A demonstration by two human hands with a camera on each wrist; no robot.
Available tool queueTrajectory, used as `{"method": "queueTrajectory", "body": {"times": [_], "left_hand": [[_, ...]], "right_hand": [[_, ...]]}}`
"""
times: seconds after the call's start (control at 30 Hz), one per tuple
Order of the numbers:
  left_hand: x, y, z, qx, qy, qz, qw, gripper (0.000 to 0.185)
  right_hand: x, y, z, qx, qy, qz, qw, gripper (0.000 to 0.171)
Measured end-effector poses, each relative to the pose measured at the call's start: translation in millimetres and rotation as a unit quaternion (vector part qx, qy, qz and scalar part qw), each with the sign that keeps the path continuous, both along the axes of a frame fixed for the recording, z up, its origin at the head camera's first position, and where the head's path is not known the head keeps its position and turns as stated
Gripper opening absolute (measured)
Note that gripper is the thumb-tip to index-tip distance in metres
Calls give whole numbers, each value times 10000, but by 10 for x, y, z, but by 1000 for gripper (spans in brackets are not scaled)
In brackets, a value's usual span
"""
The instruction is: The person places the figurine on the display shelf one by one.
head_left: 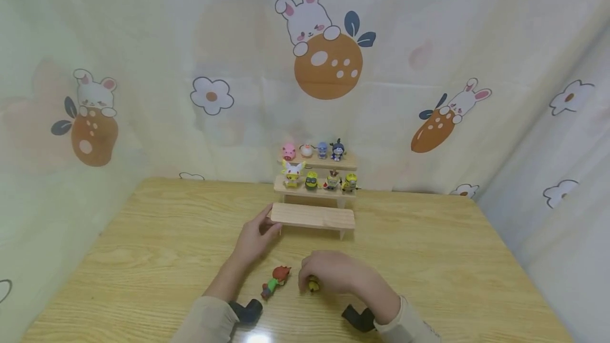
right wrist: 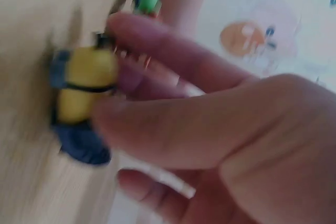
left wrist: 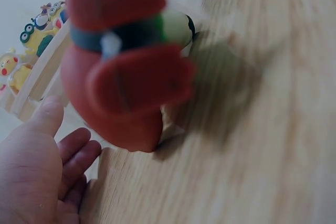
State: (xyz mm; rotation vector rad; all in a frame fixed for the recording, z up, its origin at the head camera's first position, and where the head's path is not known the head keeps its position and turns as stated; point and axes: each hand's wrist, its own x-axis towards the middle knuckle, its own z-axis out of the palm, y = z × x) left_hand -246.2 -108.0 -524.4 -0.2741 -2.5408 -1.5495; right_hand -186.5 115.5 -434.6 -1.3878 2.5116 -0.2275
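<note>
A pale curtain [head_left: 143,68] printed with rabbits, carrots and flowers hangs behind and to both sides of a light wooden counter [head_left: 429,258]. Toward the back of the counter stands a small stepped wooden shelf [head_left: 314,216]. Its top step carries a row of four little figures [head_left: 312,150], among them a pink one and a dark blue one; the middle step carries four more [head_left: 320,180], mostly yellow; the lowest and widest step is bare wood. In front of the shelf, on the counter between the two forearms, a red-haired figure [head_left: 275,281] in a green top lies on its side, just beside the left wrist and close up in the left wrist view, where it blocks most of the scene. The left hand [head_left: 252,237] reaches forward with fingers fairly straight and the thumb raised, its fingertips touching the left end of the lowest step without closing round anything. The right hand [head_left: 333,271] is curled low over the counter, just right of the red-haired figure, and pinches a small yellow figure [head_left: 313,284] with blue legs between the thumb and the fingers [right wrist: 173,56]; this figure sits at the counter surface, though blur hides whether it rests on the wood or is just lifted.
</note>
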Motion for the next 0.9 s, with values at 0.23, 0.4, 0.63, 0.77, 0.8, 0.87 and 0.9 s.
{"method": "queueTrajectory", "body": {"times": [0.23,0.4,0.63,0.77,0.8,0.87,0.9], "left_hand": [[0,-2,1,80,11,2,10000,64],[2,5,18,81,15,-1,10000,63],[0,-5,22,66,-30,-95,9999,65],[5,-9,33,81,-31,-77,9999,66],[7,-9,35,83,-42,-66,9999,66],[14,-11,37,76,-67,-40,9999,66],[16,-13,35,71,-78,-25,9999,66]], "right_hand": [[-321,180,-93,-607,-461,-335,9965,42],[-419,237,-131,-763,-604,-94,9952,55],[-374,264,-96,-630,-519,-508,9954,54],[-317,236,-60,-274,-469,-1014,9934,54],[-304,224,-62,-205,-432,-1068,9931,53],[-280,196,-77,-108,-323,-1136,9929,48],[-271,182,-87,-77,-226,-1133,9933,45]]}}
